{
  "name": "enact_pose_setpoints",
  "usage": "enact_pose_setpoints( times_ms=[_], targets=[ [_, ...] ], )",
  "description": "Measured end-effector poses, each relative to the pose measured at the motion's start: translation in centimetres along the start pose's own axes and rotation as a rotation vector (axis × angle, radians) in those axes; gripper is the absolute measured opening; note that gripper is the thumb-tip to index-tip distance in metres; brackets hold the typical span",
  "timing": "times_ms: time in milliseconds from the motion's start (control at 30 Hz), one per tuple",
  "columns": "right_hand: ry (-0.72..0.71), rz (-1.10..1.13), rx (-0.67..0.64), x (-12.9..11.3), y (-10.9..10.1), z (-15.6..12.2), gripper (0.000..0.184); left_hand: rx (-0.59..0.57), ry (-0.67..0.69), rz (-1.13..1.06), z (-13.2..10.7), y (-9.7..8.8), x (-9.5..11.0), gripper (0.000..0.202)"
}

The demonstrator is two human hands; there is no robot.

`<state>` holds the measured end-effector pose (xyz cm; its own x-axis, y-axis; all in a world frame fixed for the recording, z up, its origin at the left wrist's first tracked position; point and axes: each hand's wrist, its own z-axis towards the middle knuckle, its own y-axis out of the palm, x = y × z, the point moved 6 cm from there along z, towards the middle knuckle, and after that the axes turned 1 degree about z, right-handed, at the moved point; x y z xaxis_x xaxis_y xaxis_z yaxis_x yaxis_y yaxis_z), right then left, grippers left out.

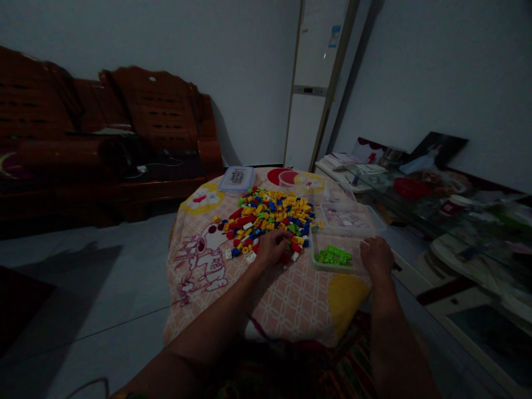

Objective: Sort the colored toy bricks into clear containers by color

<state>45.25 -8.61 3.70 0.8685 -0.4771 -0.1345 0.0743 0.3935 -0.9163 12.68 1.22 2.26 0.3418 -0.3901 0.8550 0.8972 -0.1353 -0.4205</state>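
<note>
A heap of mixed toy building bricks [270, 213], yellow, blue, red, white and green, lies loose on the cloth-covered table. My left hand [272, 247] is at the near edge of this heap, fingers curled down among the bricks; whatever they hold is hidden. To the right, a clear plastic box [318, 266] contains several light green bricks [333, 255] gathered at its left side. My right hand [377, 257] is closed over the right rim of that box.
Beyond the box are another clear plastic container [353, 218] and a lidded box [236, 179] at the far left of the table [282, 299]. A cluttered glass-topped cabinet [415, 194] stands close on the right. A wooden sofa [153, 111] is at the back left.
</note>
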Motion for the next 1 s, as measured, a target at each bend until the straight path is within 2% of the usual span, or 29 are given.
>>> enact_pose_setpoints(
  times_ms=[133, 200, 400, 500, 600, 667, 733, 767, 933, 1000],
  targets=[
    [0.014, -0.009, -0.02, 0.1, 0.1, 0.0, 0.04, -0.028, -0.019, -0.136, -0.2, 0.5, 0.1, 0.031],
    [0.013, -0.012, -0.027, 0.0, 0.0, 0.0, 0.04, -0.048, 0.02, -0.171, -0.3, 1.0, 0.7, 0.03],
    [0.008, -0.035, -0.036, -0.1, -0.2, 0.1, 0.041, -0.16, 0.318, -0.097, -0.9, 4.0, 4.8, 0.023],
    [0.017, -0.04, -0.042, 0.0, -0.1, 0.1, 0.043, -0.234, 0.486, -0.072, -1.8, 6.0, 6.7, 0.028],
    [0.009, -0.05, -0.051, 0.2, 0.1, 0.2, 0.043, -0.294, 0.638, -0.012, -2.8, 7.3, 7.5, 0.036],
    [0.008, -0.055, -0.068, 0.3, 0.3, 0.3, 0.044, -0.277, 0.671, 0.053, -2.9, 7.0, 7.0, 0.039],
    [0.013, -0.056, -0.078, 0.3, 0.3, 0.3, 0.044, -0.199, 0.631, 0.126, -2.2, 5.4, 5.7, 0.04],
    [0.012, -0.055, -0.081, 0.3, 0.3, 0.3, 0.044, -0.132, 0.586, 0.164, -1.6, 3.9, 4.8, 0.039],
    [0.026, -0.048, -0.086, 0.2, 0.4, 0.2, 0.044, 0.379, 0.204, 0.384, 1.5, -6.4, -0.6, 0.04],
    [0.024, -0.056, -0.084, 0.2, 0.4, 0.2, 0.045, 0.473, 0.081, 0.449, 1.8, -9.0, -2.4, 0.045]
  ],
)
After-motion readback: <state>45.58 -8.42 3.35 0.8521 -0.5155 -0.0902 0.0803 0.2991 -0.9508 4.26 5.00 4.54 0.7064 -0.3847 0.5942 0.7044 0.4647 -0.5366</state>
